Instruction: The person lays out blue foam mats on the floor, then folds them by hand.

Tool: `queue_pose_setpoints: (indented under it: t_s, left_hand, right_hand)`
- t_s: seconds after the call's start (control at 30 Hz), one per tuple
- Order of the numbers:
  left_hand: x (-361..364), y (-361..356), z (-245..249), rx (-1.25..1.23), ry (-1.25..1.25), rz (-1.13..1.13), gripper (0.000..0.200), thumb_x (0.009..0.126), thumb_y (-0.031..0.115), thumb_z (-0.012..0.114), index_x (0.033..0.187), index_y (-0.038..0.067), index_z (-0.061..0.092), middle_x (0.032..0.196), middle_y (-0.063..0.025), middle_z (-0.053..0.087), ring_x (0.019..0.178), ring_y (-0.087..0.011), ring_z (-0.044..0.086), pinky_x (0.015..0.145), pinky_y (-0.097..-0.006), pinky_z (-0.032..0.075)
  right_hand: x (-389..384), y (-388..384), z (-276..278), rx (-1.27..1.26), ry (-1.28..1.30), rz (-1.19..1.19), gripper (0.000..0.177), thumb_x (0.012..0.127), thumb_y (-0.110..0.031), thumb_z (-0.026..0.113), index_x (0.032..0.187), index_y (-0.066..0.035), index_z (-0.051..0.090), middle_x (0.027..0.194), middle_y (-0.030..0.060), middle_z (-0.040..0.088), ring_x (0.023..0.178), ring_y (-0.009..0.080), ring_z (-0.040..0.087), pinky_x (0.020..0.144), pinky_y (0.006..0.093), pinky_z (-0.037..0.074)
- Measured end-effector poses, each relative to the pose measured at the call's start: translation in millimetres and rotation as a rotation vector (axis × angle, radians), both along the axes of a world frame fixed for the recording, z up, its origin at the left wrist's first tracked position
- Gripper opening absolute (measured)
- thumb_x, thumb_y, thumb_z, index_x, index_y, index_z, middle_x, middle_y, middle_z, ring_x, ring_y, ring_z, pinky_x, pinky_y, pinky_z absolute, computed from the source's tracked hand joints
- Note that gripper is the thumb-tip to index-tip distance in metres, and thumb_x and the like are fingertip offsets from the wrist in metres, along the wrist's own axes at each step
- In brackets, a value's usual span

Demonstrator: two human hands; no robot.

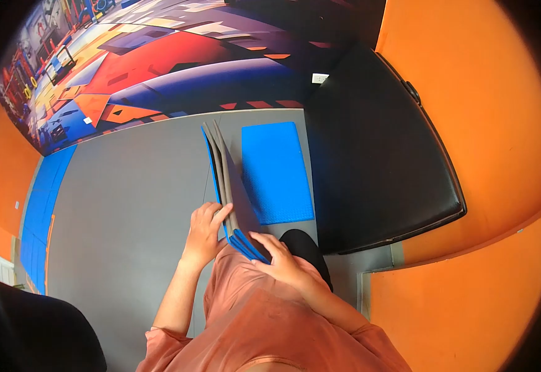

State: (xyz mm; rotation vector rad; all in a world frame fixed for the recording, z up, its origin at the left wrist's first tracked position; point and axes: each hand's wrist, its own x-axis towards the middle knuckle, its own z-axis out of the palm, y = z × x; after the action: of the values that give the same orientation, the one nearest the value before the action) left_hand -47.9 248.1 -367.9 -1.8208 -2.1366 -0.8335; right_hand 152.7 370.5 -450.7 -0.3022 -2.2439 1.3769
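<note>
Upright in front of my torso is a stack of flat foam mats [238, 197], grey on their broad faces with blue showing along the edges. My left hand [207, 228] grips its near left side, thumb over the top edge and fingers outside. Around the near right corner, by the blue edges, my right hand [278, 259] is closed. The far ends of the layers fan slightly apart. Just beyond and to the right, a blue mat [277, 170] lies flat on the grey floor [131, 198].
A large black padded block [379, 161] stands at the right, against the orange wall [481, 93]. The mural wall [202, 62] rises ahead. Blue strips [44, 204] run along the floor's left side, and a dark rounded object [47, 328] sits at lower left.
</note>
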Motion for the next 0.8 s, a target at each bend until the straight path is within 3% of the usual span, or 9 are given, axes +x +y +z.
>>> queue_pose_setpoints:
  t_s: [0.2, 0.3, 0.43, 0.5, 0.53, 0.57, 0.63, 0.7, 0.8]
  left_hand:
    - [-6, -2, 3, -0.040, -0.008, 0.013, 0.053, 0.074, 0.010, 0.080, 0.123, 0.018, 0.062, 0.133, -0.0131, 0.051, 0.131, -0.0360, 0.049, 0.106, -0.0506, 0.042]
    - [-17, -6, 6, -0.050, 0.164, -0.005, 0.038, 0.076, 0.002, 0.074, 0.111, 0.012, 0.063, 0.135, -0.0120, 0.056, 0.135, -0.0349, 0.050, 0.109, -0.0510, 0.041]
    - [-36, -12, 21, 0.136, 0.031, -0.010, 0.027, 0.079, -0.004, 0.066, 0.103, 0.006, 0.061, 0.124, -0.0127, 0.066, 0.131, -0.0358, 0.056, 0.111, -0.0519, 0.041]
    - [-48, -19, 26, 0.436, -0.298, 0.055, 0.024, 0.081, -0.004, 0.066, 0.103, 0.006, 0.062, 0.122, -0.0130, 0.066, 0.128, -0.0347, 0.058, 0.110, -0.0498, 0.042]
    - [-55, -23, 32, 0.436, -0.297, 0.066, 0.024, 0.081, -0.004, 0.066, 0.103, 0.006, 0.062, 0.122, -0.0130, 0.066, 0.128, -0.0347, 0.058, 0.110, -0.0498, 0.042]
    - [-61, -26, 40, 0.499, -0.347, 0.048, 0.027, 0.082, -0.002, 0.068, 0.106, 0.006, 0.061, 0.121, -0.0121, 0.066, 0.126, -0.0325, 0.059, 0.110, -0.0484, 0.043]
    - [-67, -35, 52, 0.564, -0.398, 0.031, 0.030, 0.084, -0.001, 0.070, 0.110, 0.006, 0.060, 0.121, -0.0112, 0.065, 0.124, -0.0302, 0.060, 0.109, -0.0470, 0.044]
    - [-70, -43, 65, 0.774, -0.860, 0.140, 0.044, 0.086, 0.006, 0.072, 0.126, 0.005, 0.054, 0.120, -0.0100, 0.064, 0.122, -0.0266, 0.059, 0.110, -0.0436, 0.042]
    - [-89, -58, 90, 0.911, -0.779, 0.091, 0.062, 0.086, 0.021, 0.081, 0.135, 0.003, 0.048, 0.133, -0.0069, 0.058, 0.126, -0.0218, 0.053, 0.112, -0.0401, 0.036]
  right_hand:
    - [3, -7, -1, -0.082, -0.018, 0.067, 0.073, 0.083, -0.014, 0.078, 0.149, -0.015, 0.048, 0.143, 0.0138, 0.054, 0.130, 0.0338, 0.055, 0.107, 0.0442, 0.044]
    - [9, -6, -4, -0.101, -0.036, 0.086, 0.072, 0.083, -0.017, 0.080, 0.148, -0.013, 0.049, 0.144, 0.0139, 0.053, 0.131, 0.0331, 0.054, 0.108, 0.0437, 0.044]
    - [23, 13, 6, 0.014, -0.036, -0.019, 0.073, 0.081, -0.026, 0.085, 0.144, -0.008, 0.052, 0.140, 0.0160, 0.056, 0.129, 0.0338, 0.056, 0.106, 0.0425, 0.046]
    - [38, 29, 27, -0.013, 0.054, -0.115, 0.067, 0.078, -0.020, 0.085, 0.138, -0.007, 0.058, 0.134, 0.0170, 0.061, 0.125, 0.0330, 0.059, 0.106, 0.0399, 0.045]
    - [47, 39, 25, -0.147, 0.071, -0.135, 0.067, 0.077, -0.014, 0.083, 0.139, -0.007, 0.057, 0.135, 0.0140, 0.061, 0.124, 0.0297, 0.060, 0.105, 0.0394, 0.046]
    - [54, 39, 64, -0.364, 0.075, -0.181, 0.067, 0.077, -0.013, 0.081, 0.139, -0.004, 0.056, 0.138, 0.0108, 0.059, 0.129, 0.0260, 0.055, 0.109, 0.0391, 0.041]
    - [65, 67, 66, -0.353, 0.311, -0.114, 0.074, 0.084, -0.034, 0.080, 0.144, -0.002, 0.050, 0.144, 0.0120, 0.053, 0.140, 0.0251, 0.045, 0.118, 0.0415, 0.029]
    - [71, 77, 82, -0.371, 0.354, -0.118, 0.078, 0.090, -0.042, 0.075, 0.150, -0.003, 0.043, 0.150, 0.0152, 0.049, 0.144, 0.0277, 0.041, 0.120, 0.0435, 0.026]
    - [65, 79, 122, -0.180, 0.220, -0.103, 0.080, 0.095, -0.043, 0.069, 0.155, -0.003, 0.036, 0.156, 0.0183, 0.043, 0.148, 0.0303, 0.037, 0.121, 0.0441, 0.024]
